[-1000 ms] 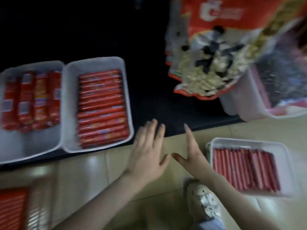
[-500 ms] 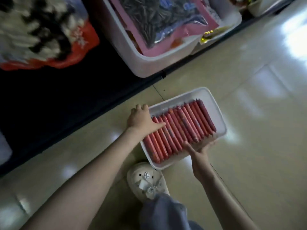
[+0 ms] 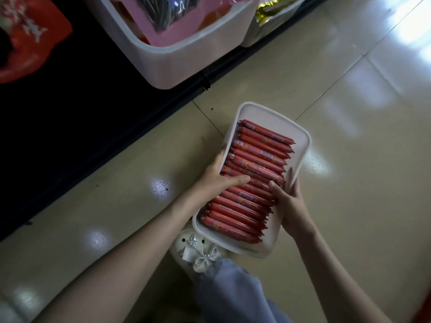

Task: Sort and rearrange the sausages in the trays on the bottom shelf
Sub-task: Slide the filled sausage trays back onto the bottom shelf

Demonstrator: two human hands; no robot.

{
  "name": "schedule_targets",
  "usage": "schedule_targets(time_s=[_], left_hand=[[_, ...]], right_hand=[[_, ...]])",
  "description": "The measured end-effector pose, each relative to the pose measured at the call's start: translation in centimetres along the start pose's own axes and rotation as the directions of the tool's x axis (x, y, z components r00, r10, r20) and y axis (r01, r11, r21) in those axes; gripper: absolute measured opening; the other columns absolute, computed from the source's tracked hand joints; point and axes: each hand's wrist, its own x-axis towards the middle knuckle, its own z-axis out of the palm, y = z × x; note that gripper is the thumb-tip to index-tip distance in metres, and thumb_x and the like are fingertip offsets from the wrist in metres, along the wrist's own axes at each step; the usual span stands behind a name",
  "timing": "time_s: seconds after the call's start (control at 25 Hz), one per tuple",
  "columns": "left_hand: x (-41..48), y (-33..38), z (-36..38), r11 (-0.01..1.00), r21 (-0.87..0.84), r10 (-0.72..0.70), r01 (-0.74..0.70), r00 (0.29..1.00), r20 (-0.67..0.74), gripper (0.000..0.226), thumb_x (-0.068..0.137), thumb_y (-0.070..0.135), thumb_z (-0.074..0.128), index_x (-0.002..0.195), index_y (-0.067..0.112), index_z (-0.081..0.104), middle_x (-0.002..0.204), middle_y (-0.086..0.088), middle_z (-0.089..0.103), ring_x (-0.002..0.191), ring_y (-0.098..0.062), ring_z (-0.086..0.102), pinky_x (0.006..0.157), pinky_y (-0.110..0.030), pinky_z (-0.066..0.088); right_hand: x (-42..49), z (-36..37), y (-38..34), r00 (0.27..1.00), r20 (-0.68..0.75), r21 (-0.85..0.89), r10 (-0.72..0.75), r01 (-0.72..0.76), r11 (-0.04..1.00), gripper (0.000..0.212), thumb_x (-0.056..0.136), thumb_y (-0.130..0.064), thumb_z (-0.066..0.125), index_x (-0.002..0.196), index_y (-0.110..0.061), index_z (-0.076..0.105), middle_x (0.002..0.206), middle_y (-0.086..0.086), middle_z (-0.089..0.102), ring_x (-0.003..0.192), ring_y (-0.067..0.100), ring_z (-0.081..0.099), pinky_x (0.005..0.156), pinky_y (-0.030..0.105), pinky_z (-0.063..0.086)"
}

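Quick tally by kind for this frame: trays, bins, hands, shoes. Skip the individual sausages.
Shallow white plastic tray of red sausages: 1
Deep white plastic bins: 2
Hands gripping the tray, left hand and right hand: 2
White beaded shoe: 1
Total: 6

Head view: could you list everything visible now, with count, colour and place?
tray: one, white, held over the floor, centre
sausages: one full row, red, in the tray
bin: one, white, on the shelf, top centre
pink packet: one, in the bin
red packet: one, shelf, top left
shelf: one, black, left
floor: beige tiles, right
shoe: one, white, below the tray
left hand: grips tray's left rim
right hand: grips tray's right rim
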Motion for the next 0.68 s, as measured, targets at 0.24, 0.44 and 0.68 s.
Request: schedule_targets(time_s=[0.24,0.44,0.68], left_hand=[[-4.0,3.0,-0.1,0.989,-0.146,0.024,-0.022,1.000,0.010,0.091,0.072,0.029,0.082,0.144,0.042,0.028,0.118,0.014,0.065,0.102,-0.006,0.066,0.090,-0.035,0.054],[-12.7,3.6,-2.4,0.968,-0.241,0.039,-0.071,0.990,-0.134,0.081,0.078,0.023,0.078,0.140,0.046,0.032,0.116,0.013,0.066,0.104,-0.009,0.066,0.092,-0.043,0.053],[-22.8,1.9,-7.1,0.941,-0.301,0.013,-0.153,0.908,-0.420,0.071,0.075,0.025,0.081,0.131,0.042,0.041,0.115,0.009,0.068,0.104,-0.014,0.067,0.092,-0.049,0.052]], right_hand=[[-3.2,1.6,-3.8,0.999,0.026,-0.007,0.028,-0.028,1.000,0.059,0.089,0.000,0.056,0.141,-0.023,0.038,0.136,0.013,0.054,0.122,0.036,0.053,0.097,0.053,0.046],[-6.2,7.4,-7.3,0.963,0.239,-0.096,0.123,-0.103,0.990,0.062,0.086,-0.002,0.061,0.139,-0.026,0.039,0.133,0.015,0.056,0.120,0.038,0.055,0.094,0.055,0.048],[-8.6,16.7,-6.6,0.858,0.459,-0.205,0.229,-0.148,0.967,0.068,0.083,-0.001,0.065,0.138,-0.032,0.038,0.129,0.016,0.058,0.113,0.038,0.060,0.089,0.055,0.051]])
